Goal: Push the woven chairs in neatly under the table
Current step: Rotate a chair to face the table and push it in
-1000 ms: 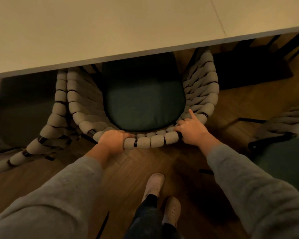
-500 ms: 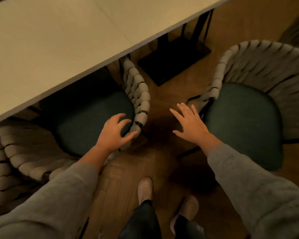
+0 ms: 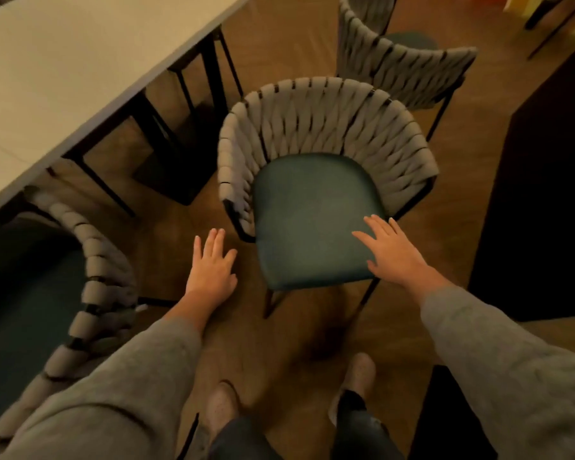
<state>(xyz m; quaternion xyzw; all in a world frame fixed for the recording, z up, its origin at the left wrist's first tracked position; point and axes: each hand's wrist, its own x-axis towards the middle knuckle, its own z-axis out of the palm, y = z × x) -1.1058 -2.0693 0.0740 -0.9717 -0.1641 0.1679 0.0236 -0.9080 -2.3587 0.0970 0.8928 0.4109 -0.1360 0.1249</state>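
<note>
Our left grip (image 3: pixel 211 270) is flat open, holding nothing, just left of the chair (image 3: pixel 312 220) seat. Our right grip (image 3: pixel 392 252) is open, spread over the seat's near-right corner; contact unclear. Chair stands right of the tabletop (image 3: pixel 63 78), not under it.

1. dim, warm amber light throughout; colours muted and grainy.
2. the table top (image 3: pixel 63 61) is the brightest surface, evenly lit from above.
3. deep shadow under it and across the dark block (image 3: pixel 545 194) at the right.
4. soft blur overall; wide-angle stretch bends the sleeves (image 3: pixel 113 393) at the lower edges.
</note>
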